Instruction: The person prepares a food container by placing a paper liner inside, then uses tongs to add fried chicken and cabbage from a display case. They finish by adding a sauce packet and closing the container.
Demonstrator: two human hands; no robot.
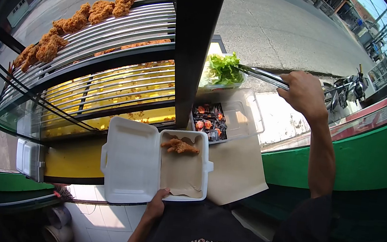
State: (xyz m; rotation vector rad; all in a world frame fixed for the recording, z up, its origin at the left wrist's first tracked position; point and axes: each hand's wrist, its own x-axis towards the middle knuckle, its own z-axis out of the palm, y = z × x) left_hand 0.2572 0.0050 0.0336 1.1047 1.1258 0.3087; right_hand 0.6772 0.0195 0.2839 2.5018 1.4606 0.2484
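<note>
My right hand [306,97] is wrapped round a pair of metal tongs [264,76], whose tips reach into the green lettuce [224,69] in a clear container at the back. Below and to the left, an open white foam takeaway box [133,159] rests on the counter with its lid folded out left. A piece of fried chicken [180,146] lies on brown paper [179,175] inside the box. My left hand [158,201] holds the box's near edge by the hinge, thumb over the rim and the other fingers hidden beneath.
Several fried chicken pieces [100,11] sit on the upper rack of the display case [110,48] at left. A black post [194,39] stands between it and the lettuce. Sauce sachets [210,122] fill part of a clear plastic tub [242,115]. Brown paper sheets [235,172] lie right of the box.
</note>
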